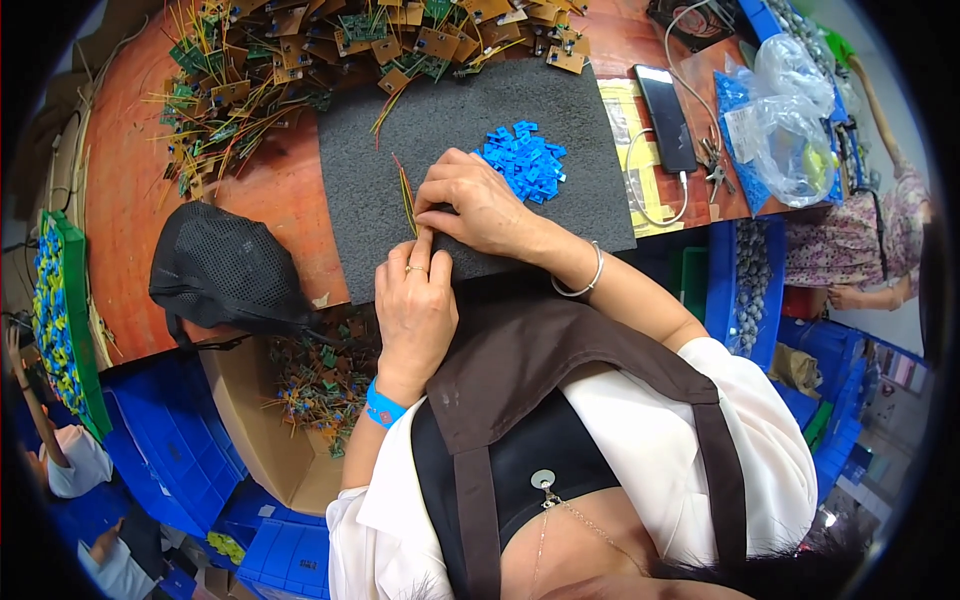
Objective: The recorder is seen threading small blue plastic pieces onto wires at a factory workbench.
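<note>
A thin bundle of red, yellow and dark wires sticks up from between my fingertips, above the dark grey foam mat. My right hand is closed, pinching the wires from the right with thumb and fingers. From below, my left hand meets it, its fingers closed at the lower end of the same wires. What sits at that end is hidden by my fingers. Just beyond my right hand lies a pile of small blue plastic pieces. Brown and green circuit boards with wires are heaped at the far side.
A black mesh bag lies left of the mat. To the right are a phone on a cable, keys and clear plastic bags. Below the table edge stands a cardboard box of boards. A person is at the right.
</note>
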The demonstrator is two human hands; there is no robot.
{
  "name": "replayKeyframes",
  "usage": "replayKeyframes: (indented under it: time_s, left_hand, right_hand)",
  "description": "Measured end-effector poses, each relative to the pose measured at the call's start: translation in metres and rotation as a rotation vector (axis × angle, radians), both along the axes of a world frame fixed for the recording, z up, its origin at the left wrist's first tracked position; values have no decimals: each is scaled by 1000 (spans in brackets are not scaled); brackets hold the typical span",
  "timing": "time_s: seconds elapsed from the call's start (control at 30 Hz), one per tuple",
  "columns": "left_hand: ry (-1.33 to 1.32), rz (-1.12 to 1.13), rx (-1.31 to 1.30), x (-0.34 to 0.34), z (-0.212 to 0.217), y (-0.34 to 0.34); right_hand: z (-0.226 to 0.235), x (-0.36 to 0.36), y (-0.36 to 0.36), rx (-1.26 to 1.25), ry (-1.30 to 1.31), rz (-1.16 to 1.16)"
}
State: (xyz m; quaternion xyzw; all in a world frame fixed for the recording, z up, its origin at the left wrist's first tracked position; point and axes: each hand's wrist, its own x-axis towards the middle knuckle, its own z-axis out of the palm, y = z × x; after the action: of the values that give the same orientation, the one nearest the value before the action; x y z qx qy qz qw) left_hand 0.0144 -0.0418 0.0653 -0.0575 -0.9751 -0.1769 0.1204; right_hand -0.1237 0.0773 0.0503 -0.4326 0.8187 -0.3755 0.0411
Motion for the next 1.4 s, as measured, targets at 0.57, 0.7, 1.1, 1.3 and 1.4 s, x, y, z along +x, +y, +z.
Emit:
replayKeyframes:
  time_s: [0.57,0.7,1.1,1.3,1.4]
  left_hand:
    - [-16,48,55,4,0,2]
    - [0,46,31,4,0,3]
    - [59,127,486,20,47,-29]
    - [-289,254,474,103,128,-115]
    - [-376,355,299,142,143,-123]
  right_hand:
    - [2,-4,3,59,21,74]
    - [5,-6,5,55,31,59]
    - [13,-20,43,87,277,-171]
    - [7,-18,40,126,272,-243]
    - [6,-20,28,119,336,-265]
